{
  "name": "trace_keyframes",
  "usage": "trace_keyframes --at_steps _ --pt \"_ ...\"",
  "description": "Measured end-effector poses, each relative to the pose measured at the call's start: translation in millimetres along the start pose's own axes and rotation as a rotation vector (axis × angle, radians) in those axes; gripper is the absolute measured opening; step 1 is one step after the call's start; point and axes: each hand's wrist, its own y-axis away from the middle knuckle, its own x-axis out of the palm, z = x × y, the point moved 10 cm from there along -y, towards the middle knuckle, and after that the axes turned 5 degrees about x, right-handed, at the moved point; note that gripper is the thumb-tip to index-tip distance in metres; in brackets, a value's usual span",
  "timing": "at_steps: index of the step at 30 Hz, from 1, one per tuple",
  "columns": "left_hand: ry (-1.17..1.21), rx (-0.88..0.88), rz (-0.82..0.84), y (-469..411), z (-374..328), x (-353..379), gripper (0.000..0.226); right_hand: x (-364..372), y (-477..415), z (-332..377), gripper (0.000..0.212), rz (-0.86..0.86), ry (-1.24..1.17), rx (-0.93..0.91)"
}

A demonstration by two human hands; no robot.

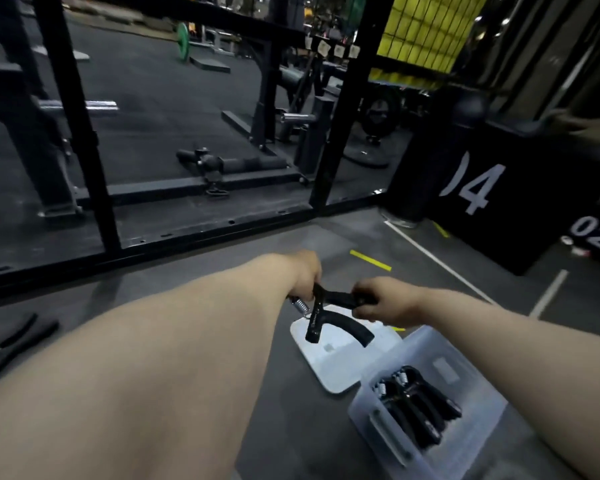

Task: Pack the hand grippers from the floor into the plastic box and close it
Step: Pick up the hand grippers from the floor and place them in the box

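- Black plastic hand gripper with a steel coil spring: held in the air above the lid, at 12 o'clock from the box.
- Left hand: closed on the gripper's spring end.
- Right hand: fingers wrapped round one handle.
- Clear plastic box: open on the grey floor, several black grippers inside.
- White flat lid: on the floor, touching the box at its 10 o'clock.
- More black grippers: on the floor at 9 o'clock.
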Motion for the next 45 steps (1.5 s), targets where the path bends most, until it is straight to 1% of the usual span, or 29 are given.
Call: trace_keyframes --at_steps 2,5,8,10,12,13,15,16,19,22,24,27,29,32,34,37,41,43,45 --pt "0.043 0.047 -0.001 -20 -18 4 0.021 7 8 -33 0.016 -0.008 -0.095 0.052" --pt "0.12 0.108 0.067 -49 -43 21 0.02 20 14 -81 0.021 0.033 -0.214 0.088" --pt "0.15 0.178 0.132 -68 -75 38 0.022 34 23 -120 0.023 0.137 -0.259 0.119" --pt "0.122 0.219 0.153 -79 -95 46 0.023 42 30 -137 0.018 0.224 -0.278 0.122" --pt "0.101 0.229 0.17 -89 -109 54 0.022 42 35 -149 0.015 0.242 -0.275 0.115" --pt "0.092 0.227 0.176 -93 -115 58 0.022 40 37 -156 0.019 0.226 -0.283 0.11" --pt "0.074 0.224 0.16 -103 -127 65 0.021 38 40 -172 0.03 0.177 -0.283 0.102" --pt "0.076 0.219 0.138 -109 -132 68 0.02 37 42 -180 0.031 0.155 -0.265 0.094" --pt "0.052 0.183 0.064 -126 -145 76 0.02 33 44 -197 0.027 0.11 -0.176 0.066" --pt "-0.021 0.167 0.018 -143 -161 68 0.022 9 40 -213 0.023 0.012 -0.066 0.06" --pt "-0.018 0.154 -0.018 -153 -175 51 0.021 1 36 -227 0.021 0.019 -0.129 0.094" --pt "-0.045 0.149 -0.049 -164 -190 35 0.02 10 36 -239 0.017 0.148 -0.322 0.156" --pt "-0.071 0.142 -0.026 -167 -185 46 0.019 19 30 -240 0.019 0.212 -0.338 0.174" --pt "-0.126 0.144 0.008 -165 -171 71 0.017 30 21 -240 0.025 0.258 -0.264 0.206" --pt "-0.168 0.175 0.042 -169 -171 83 0.019 40 21 -239 0.024 0.286 -0.216 0.215" --pt "-0.176 0.227 0.08 -191 -181 102 0.021 55 27 -253 0.022 0.294 -0.187 0.259" --pt "-0.204 0.286 0.14 -221 -205 139 0.025 69 30 -293 0.025 0.258 -0.115 0.348" --pt "-0.238 0.331 0.182 -235 -220 159 0.026 74 34 -310 0.023 0.288 -0.163 0.41" --pt "-0.231 0.378 0.24 -247 -234 175 0.032 81 38 -321 0.025 0.353 -0.204 0.467"
